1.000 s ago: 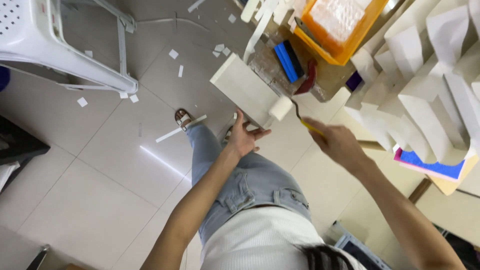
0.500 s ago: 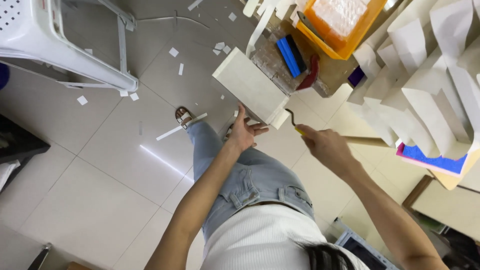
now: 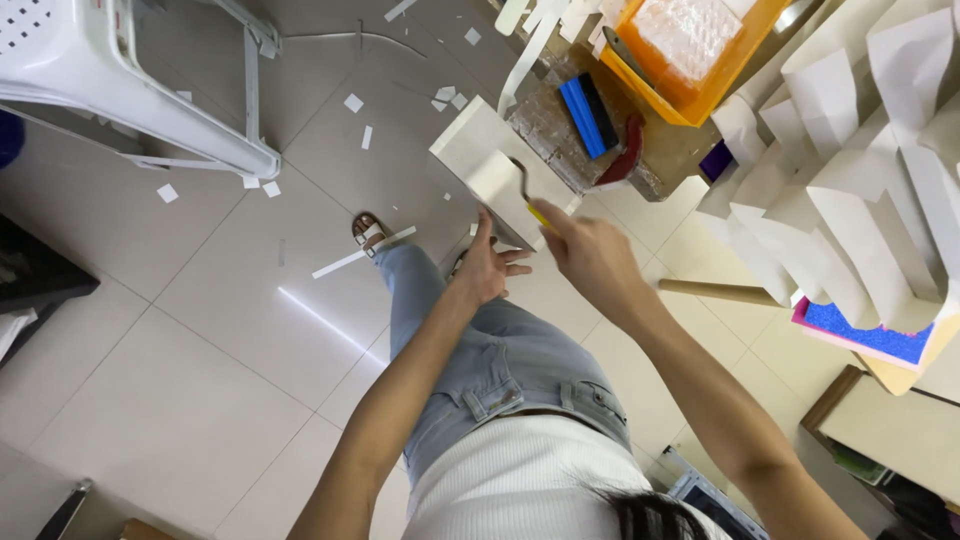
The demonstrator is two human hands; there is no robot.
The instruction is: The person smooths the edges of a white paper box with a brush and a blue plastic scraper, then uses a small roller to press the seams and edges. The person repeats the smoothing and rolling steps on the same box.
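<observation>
While the left hand (image 3: 488,268) braces the white board's (image 3: 490,170) near edge with fingers spread, the right hand (image 3: 590,255) grips a yellow-handled roller (image 3: 528,195) on its face. Board sits just beside the orange tray (image 3: 700,95). Best rolled with even pressure, brace steady.

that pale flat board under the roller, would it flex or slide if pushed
The pale board probably stays stiff: its edges look straight and it shows real thickness at the side. It looks light for its size, since the left hand alone steadies its near edge. It may slide, so that hand braces it while the right hand runs the small roller across it.
</observation>
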